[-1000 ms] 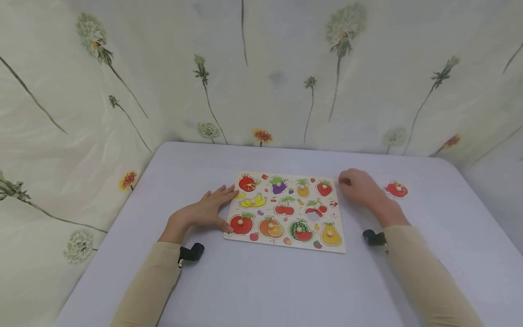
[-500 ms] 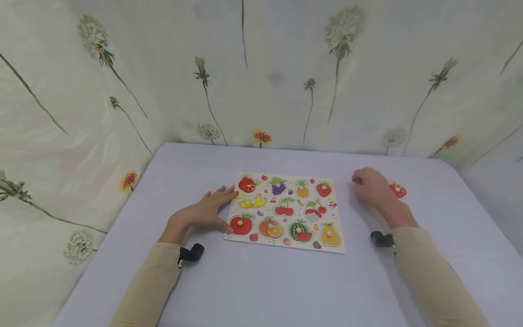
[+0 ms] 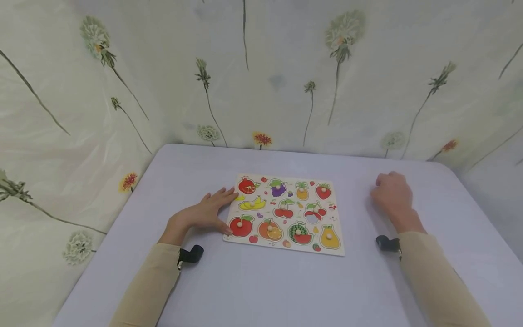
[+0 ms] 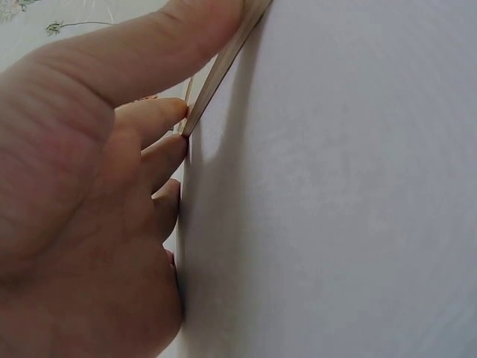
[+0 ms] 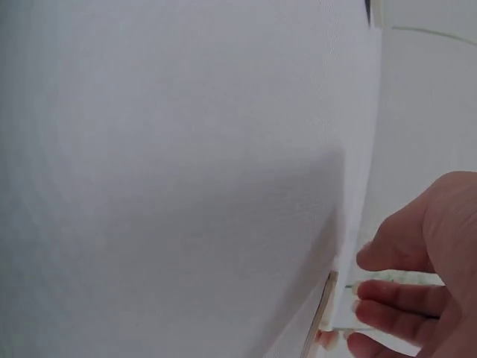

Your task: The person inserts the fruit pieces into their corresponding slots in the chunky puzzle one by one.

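Note:
A wooden fruit peg puzzle board (image 3: 265,246) lies on the table, with knobbed pieces such as an apple, watermelon and pear in it. The pomegranate picture (image 3: 247,186) at its top left shows no knob. My left hand (image 3: 204,212), fingers spread, rests at the board's left edge, thumb and fingertips touching it. My right hand (image 3: 393,195) is to the right of the board, over the loose pomegranate piece, hidden there in the head view. A thin wooden edge (image 5: 320,313) shows by its loosely curled fingers (image 5: 395,294), thumb held apart from them.
The table (image 3: 261,290) has a pale cover and rounded back corners. A flower-printed curtain (image 3: 278,104) hangs behind it. Small black cameras (image 3: 387,243) sit on both wrists.
My right hand has moved right from the board's right edge to over the loose pomegranate piece, hiding it in the head view. My left hand has stayed at the board.

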Tool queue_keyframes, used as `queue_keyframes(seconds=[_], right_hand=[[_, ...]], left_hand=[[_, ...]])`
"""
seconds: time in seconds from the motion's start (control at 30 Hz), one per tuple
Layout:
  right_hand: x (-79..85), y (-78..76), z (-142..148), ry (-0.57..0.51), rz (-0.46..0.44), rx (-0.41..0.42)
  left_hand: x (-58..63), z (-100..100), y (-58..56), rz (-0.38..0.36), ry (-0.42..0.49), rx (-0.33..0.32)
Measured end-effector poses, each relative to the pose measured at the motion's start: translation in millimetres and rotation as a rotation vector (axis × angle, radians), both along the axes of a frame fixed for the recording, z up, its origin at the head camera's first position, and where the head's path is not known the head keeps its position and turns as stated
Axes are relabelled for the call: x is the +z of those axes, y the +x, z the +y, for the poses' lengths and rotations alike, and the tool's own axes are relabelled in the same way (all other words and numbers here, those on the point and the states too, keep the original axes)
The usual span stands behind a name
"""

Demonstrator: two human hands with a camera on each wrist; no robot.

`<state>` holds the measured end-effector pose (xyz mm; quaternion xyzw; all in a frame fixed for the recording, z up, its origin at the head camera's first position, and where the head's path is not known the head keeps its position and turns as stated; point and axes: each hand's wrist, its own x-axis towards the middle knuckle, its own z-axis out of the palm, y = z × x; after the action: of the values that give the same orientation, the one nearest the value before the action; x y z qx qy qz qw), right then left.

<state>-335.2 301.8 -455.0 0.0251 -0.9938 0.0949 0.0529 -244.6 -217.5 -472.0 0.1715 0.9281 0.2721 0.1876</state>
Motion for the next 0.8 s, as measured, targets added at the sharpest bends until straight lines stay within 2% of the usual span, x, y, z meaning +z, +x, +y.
queue_keyframes(seconds=[0.2,0.37,0.8], right_hand=[[-1.0,3.9,3,-0.003,-0.073,-0.022],[0.1,4.6,3,-0.005,-0.084,-0.002],[2.6,0.0,19,-0.033,-0.119,-0.012]], left_hand=[[-0.8,-2,-0.3,0.002,-0.001,0.000],[-2.9,-3,-0.9,0.009,-0.008,-0.002],[-4.7,-1,-1.6,0.003,-0.009,0.005]])
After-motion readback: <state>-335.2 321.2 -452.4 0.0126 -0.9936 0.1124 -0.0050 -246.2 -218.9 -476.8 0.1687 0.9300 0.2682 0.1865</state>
